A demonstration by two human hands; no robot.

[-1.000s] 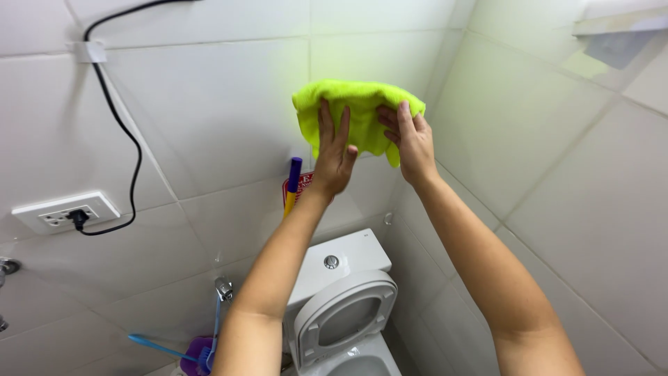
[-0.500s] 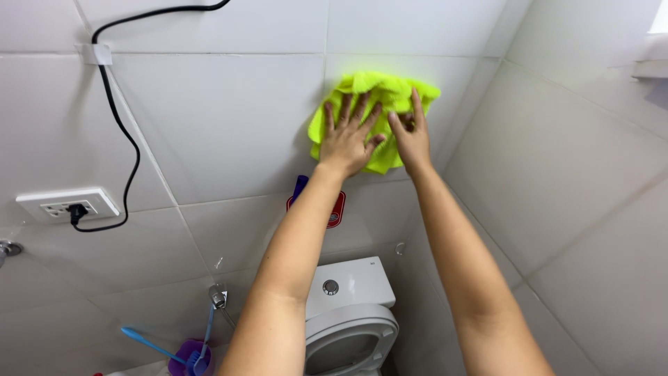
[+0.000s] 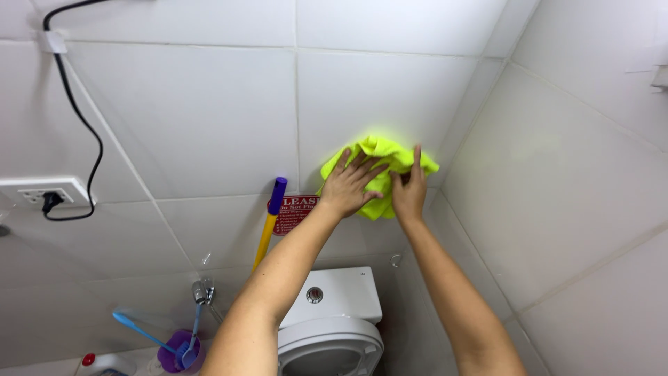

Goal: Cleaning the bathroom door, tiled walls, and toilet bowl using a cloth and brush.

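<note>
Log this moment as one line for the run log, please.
left hand: flat on yellow-green cloth | right hand: flat on cloth | cloth: against white tiled wall | below: toilet cistern

Cloth (image 3: pixel 379 157) middle hidden under both hands; red sign (image 3: pixel 296 212) beside left hand (image 3: pixel 348 186) half-covered by forearm; toilet (image 3: pixel 334 334) below cut off.

Wall: we see white tiled wall (image 3: pixel 209 118) with grey grout lines, meeting a second tiled wall (image 3: pixel 584 181) in a corner on the right.
Pressed on it: our yellow-green cloth (image 3: pixel 379 163) lies flat against the tiles near that corner.
Mounted on it: a white socket (image 3: pixel 38 193) with a black cable (image 3: pixel 76 111) running upward, and a red sign (image 3: pixel 292 212).
Leaning on it: a yellow stick with a purple tip (image 3: pixel 270 221).
</note>
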